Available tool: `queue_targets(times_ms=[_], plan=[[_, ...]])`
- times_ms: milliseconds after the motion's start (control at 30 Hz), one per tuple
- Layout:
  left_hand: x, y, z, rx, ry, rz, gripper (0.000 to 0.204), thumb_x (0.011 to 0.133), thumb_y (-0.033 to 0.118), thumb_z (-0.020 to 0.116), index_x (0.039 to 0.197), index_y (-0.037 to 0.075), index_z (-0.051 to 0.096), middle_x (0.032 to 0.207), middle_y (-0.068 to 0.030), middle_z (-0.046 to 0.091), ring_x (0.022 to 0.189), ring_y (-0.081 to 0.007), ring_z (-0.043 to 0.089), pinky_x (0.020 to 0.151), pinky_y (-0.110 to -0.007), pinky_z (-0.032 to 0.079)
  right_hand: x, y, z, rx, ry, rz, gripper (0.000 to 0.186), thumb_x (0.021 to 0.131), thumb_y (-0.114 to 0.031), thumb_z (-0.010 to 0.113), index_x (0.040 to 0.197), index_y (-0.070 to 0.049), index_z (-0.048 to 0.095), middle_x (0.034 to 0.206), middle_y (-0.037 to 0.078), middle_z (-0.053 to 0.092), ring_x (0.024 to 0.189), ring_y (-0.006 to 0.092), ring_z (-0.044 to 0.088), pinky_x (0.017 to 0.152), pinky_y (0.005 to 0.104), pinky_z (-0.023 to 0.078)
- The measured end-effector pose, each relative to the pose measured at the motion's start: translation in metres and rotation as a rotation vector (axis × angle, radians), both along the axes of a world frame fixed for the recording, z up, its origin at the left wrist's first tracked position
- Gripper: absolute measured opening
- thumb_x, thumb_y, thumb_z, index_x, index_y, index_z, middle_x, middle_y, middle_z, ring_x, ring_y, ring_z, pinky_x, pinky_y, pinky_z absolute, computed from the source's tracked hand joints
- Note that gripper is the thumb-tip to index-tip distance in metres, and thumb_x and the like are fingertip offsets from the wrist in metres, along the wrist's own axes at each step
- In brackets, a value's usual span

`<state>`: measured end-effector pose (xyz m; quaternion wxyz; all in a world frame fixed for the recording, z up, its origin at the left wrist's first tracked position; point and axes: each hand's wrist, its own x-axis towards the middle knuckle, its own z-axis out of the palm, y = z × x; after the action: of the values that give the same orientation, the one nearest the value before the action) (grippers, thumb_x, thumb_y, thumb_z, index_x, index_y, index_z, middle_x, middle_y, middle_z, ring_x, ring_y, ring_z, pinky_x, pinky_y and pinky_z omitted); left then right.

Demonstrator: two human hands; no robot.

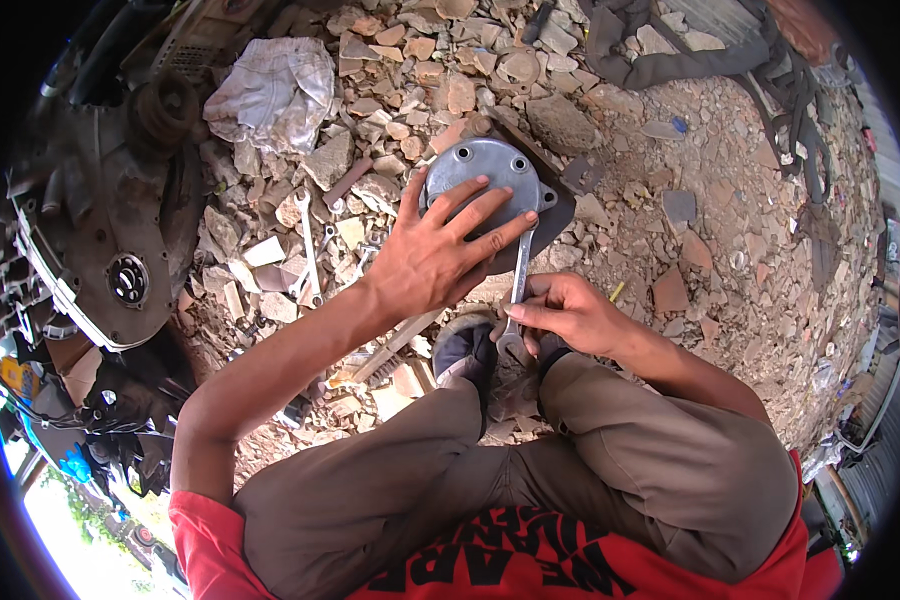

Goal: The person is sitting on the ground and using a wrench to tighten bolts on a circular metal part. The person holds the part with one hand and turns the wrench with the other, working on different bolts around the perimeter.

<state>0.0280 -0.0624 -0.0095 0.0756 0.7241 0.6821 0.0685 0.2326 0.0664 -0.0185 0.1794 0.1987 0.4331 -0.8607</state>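
Note:
A round silver metal cover (485, 165) with bolt holes along its rim sits on a dark, flat-sided part (560, 222) on the stony ground before me. My left hand (440, 245) lies over the cover with its fingers spread across the top, pressing on it. In my right hand (565, 312) is a combination wrench (521, 270), gripped near its lower end between thumb and fingers. The wrench's upper end meets the cover's right edge near my left fingertips; whether it sits on a bolt there is hidden.
Another wrench (308, 240) lies among the broken stones at the left. Beyond it is a crumpled whitish cloth (275, 95). A large dark engine casing (100, 230) fills the left side. Black straps (690, 65) lie at the far right. My shoe (465, 350) is close below the cover.

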Motion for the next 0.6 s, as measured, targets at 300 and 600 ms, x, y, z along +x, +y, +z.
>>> queue_targets(times_ms=[300, 600], plan=[[-0.001, -0.001, 0.001, -0.01, -0.005, -0.003, 0.066, 0.094, 0.036, 0.064, 0.155, 0.037, 0.036, 0.151, -0.0022, 0.04, 0.144, -0.0254, 0.035, 0.118, -0.064, 0.023, 0.023, 0.102, 0.01, 0.42, -0.161, 0.15, 0.026, 0.103, -0.028, 0.058, 0.104, -0.003, 0.067, 0.075, -0.002, 0.06, 0.067, 0.0075, 0.054, 0.061, 0.0246, 0.043], [-0.004, -0.004, -0.003, 0.063, -0.035, -0.001, 0.072, 0.091, 0.034, 0.067, 0.155, 0.038, 0.034, 0.149, -0.0009, 0.045, 0.141, -0.024, 0.04, 0.117, -0.063, 0.024, 0.01, 0.135, 0.054, 0.554, 0.04, 0.216, 0.03, 0.106, -0.024, 0.051, 0.103, 0.001, 0.067, 0.068, -0.001, 0.054, 0.065, 0.0088, 0.051, 0.062, 0.0262, 0.042]])
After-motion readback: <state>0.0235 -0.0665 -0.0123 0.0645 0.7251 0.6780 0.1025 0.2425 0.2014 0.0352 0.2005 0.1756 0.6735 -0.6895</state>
